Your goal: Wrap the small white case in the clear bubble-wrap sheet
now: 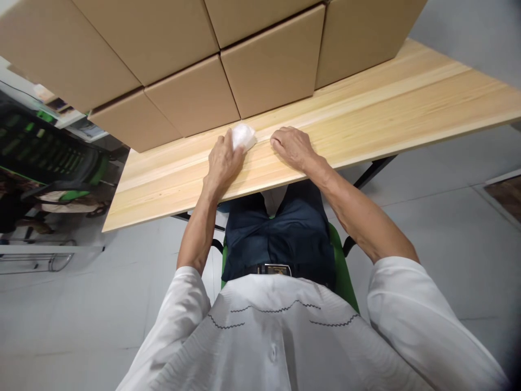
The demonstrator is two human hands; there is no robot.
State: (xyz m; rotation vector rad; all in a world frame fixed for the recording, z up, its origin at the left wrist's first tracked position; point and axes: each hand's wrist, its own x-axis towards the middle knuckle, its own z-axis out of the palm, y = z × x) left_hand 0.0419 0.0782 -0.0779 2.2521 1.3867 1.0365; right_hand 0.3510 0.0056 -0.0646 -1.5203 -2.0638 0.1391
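Observation:
A small white crumpled bundle point(243, 137) rests on the light wooden table point(378, 119), just in front of the cardboard boxes. My left hand point(223, 157) is wrapped round its left side, with the thumb at its lower edge. To the right of the bundle, a short gap away, my right hand point(292, 145) lies on the tabletop with its fingers curled in. Nothing shows in that hand, but the inside of its fingers is hidden.
Stacked cardboard boxes point(272, 65) line the table's far side. At the far left are a dark mesh chair point(44, 146) and part of a person point(16, 209). A green seat point(344, 271) is beneath me.

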